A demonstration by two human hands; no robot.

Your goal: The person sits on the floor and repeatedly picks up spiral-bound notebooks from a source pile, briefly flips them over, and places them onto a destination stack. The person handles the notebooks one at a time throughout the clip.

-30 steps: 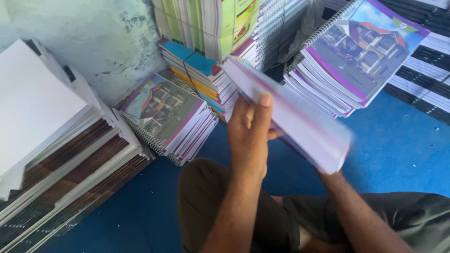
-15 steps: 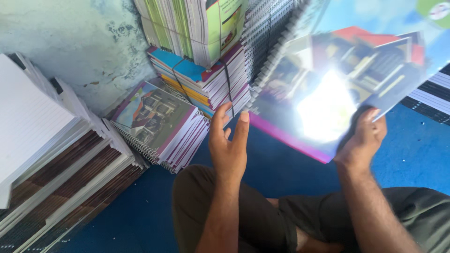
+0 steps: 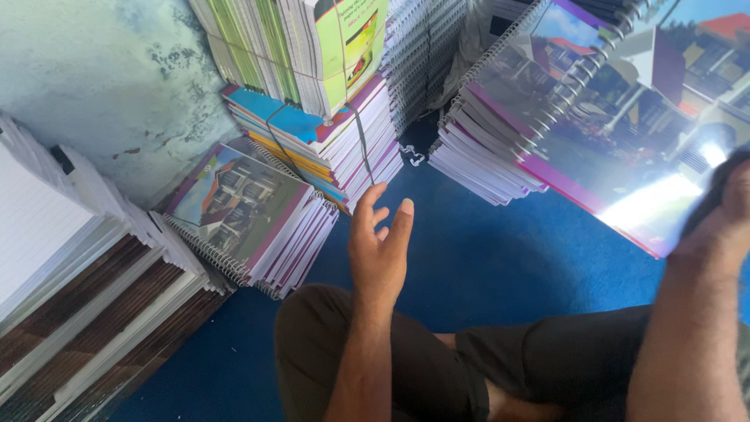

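My right hand (image 3: 723,215) clamped the glossy spiral-bound house-cover notebook (image 3: 625,133) above its purple-edged stack (image 3: 484,156); left hand (image 3: 379,250) hung empty, fingers apart

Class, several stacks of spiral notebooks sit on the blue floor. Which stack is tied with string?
The middle stack with the blue top cover: dark string crosses it. The house-cover stacks at left and right are unbound.

Head view, steeply down, close

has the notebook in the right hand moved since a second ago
Yes. The spiral notebook in the right hand has swung up and right, from in front of the strapped bundle to over the right-hand stack.
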